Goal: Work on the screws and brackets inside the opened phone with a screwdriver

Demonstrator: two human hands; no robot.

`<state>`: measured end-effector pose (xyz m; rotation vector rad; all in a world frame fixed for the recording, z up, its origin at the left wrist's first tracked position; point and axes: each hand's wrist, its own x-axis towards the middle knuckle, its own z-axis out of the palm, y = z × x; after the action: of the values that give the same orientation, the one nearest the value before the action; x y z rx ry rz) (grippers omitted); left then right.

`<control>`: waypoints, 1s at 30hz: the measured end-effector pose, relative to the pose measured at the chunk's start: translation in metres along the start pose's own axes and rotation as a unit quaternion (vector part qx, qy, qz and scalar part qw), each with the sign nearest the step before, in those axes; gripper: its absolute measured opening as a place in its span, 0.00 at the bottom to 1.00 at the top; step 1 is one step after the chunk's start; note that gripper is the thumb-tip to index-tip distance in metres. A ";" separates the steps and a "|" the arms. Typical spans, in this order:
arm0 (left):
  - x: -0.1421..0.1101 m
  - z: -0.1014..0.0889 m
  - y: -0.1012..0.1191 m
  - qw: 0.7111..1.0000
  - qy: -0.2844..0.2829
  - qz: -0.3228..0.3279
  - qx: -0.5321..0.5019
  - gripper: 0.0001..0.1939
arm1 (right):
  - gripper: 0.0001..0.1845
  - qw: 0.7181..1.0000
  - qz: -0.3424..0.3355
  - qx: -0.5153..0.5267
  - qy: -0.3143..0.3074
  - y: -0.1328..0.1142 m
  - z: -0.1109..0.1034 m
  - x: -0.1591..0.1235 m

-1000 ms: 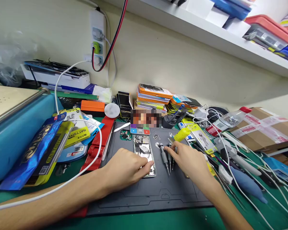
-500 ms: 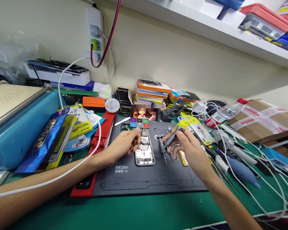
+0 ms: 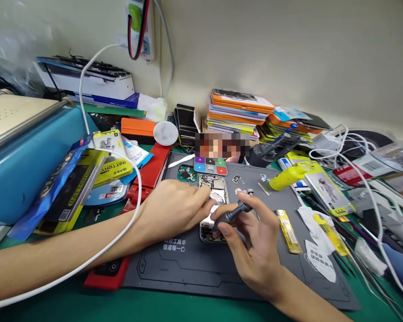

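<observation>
An opened smartphone (image 3: 227,188) with bare inner parts lies on the dark grey work mat (image 3: 188,277). Over its left side rests my left hand (image 3: 184,205), fingers curled; whatever they may pinch is hidden. My right hand (image 3: 255,241) grips a dark grey screwdriver (image 3: 231,214) between thumb and fingers, above the phone's lower right part. The tip of the screwdriver is hidden by the hand. Behind that hand, the end of another grey tool (image 3: 250,191) shows in part. Small metal brackets (image 3: 237,179) lie right of the phone.
A yellow-handled tool (image 3: 287,177) and a yellow strip-shaped pack (image 3: 289,232) lie on the mat's right side. Beyond the phone stand a colored tray (image 3: 211,166) and a blurred screen (image 3: 221,145). A white cable (image 3: 137,197) crosses over my left forearm. Battery packs (image 3: 77,192) lie left.
The view has moved closer and lower. My right hand has brought the screwdriver left and down over the phone. My left hand has moved nearer to the right hand.
</observation>
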<state>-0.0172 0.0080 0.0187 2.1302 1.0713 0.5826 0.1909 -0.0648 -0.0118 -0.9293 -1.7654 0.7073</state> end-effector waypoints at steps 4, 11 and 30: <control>-0.001 -0.001 -0.007 0.956 0.021 0.123 0.265 0.16 | 0.43 0.997 -0.059 -0.034 -0.041 0.009 0.000 -0.005; -0.002 0.001 -0.013 0.938 0.003 0.108 0.330 0.11 | 0.46 0.987 -0.113 -0.098 -0.061 0.011 -0.007 -0.008; -0.001 0.005 -0.016 0.930 0.000 0.146 0.337 0.10 | 0.10 0.956 -0.197 -0.200 -0.086 -0.009 -0.006 0.015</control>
<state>-0.0229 0.0122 0.0040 2.9235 1.0598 0.3719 0.1904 -0.0568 0.0045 -0.7526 -2.2149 0.1767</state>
